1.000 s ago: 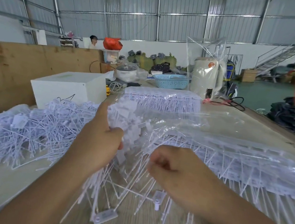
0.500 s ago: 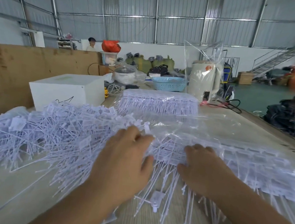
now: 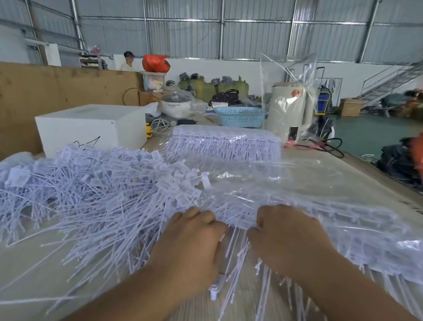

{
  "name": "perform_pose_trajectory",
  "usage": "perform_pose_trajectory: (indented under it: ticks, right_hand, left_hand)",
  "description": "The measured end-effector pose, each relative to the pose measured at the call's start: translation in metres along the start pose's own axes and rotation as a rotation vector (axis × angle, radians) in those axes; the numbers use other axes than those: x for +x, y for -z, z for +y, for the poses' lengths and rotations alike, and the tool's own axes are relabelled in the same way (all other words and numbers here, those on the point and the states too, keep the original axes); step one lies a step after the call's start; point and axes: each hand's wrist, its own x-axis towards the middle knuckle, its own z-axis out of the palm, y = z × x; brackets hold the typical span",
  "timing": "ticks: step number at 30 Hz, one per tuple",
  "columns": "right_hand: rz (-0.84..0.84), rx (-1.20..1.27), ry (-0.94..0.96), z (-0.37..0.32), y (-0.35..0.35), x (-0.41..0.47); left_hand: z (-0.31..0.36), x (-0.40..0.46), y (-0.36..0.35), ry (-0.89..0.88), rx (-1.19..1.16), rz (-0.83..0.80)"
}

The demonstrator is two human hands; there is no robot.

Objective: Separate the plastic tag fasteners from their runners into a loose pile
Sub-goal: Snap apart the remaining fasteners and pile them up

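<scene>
A big loose pile of white plastic tag fasteners covers the left half of the table. To the right lies a clear plastic bag holding rows of fasteners still joined to their runners. My left hand and my right hand sit side by side at the bag's near left end, fingers curled into a strip of joined fasteners between them. The long pins of that strip hang down toward me. My fingertips are hidden among the fasteners.
A second stack of joined fasteners lies farther back. A white box stands at the left, against a brown board wall. A blue basket, a bagged kettle and a black cable are behind. A person stands far off.
My left hand dropped its bunch onto the pile, then both hands came together at the bag's left end and curled into a new strip. The view tilted slightly.
</scene>
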Motion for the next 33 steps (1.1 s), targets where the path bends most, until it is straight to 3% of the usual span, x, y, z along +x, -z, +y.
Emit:
perform_pose_trajectory:
  ticks: [10, 13, 18, 20, 22, 25, 30, 31, 33]
  right_hand:
    - [0.149, 0.113, -0.026, 0.006, -0.012, 0.009]
    - [0.117, 0.006, 0.005, 0.007, -0.017, 0.013]
    - [0.242, -0.046, -0.053, 0.004, -0.016, 0.016]
    - [0.178, -0.080, -0.094, 0.006, -0.018, 0.018]
    - [0.076, -0.079, -0.136, 0.009, -0.019, 0.021]
    - [0.104, -0.074, -0.136, 0.013, -0.017, 0.024]
    - [0.047, -0.104, -0.139, 0.020, -0.019, 0.028]
    - [0.050, -0.096, -0.135, 0.020, -0.019, 0.027]
    - [0.115, -0.088, -0.114, 0.018, -0.016, 0.027]
  left_hand:
    - [0.016, -0.006, 0.024, -0.349, -0.018, 0.170]
    - [0.017, -0.007, 0.024, -0.381, 0.004, 0.155]
    - [0.011, -0.009, 0.019, -0.360, -0.027, 0.042]
    - [0.009, -0.011, 0.018, -0.353, -0.020, 0.003]
    - [0.007, -0.010, 0.018, -0.338, -0.027, -0.014]
    - [0.004, -0.008, 0.027, -0.287, -0.106, -0.052]
    - [-0.028, -0.019, 0.061, -0.005, -0.232, -0.054]
    - [-0.036, -0.021, 0.068, 0.077, -0.214, -0.082]
    - [-0.047, -0.024, 0.078, 0.228, -0.125, -0.292]
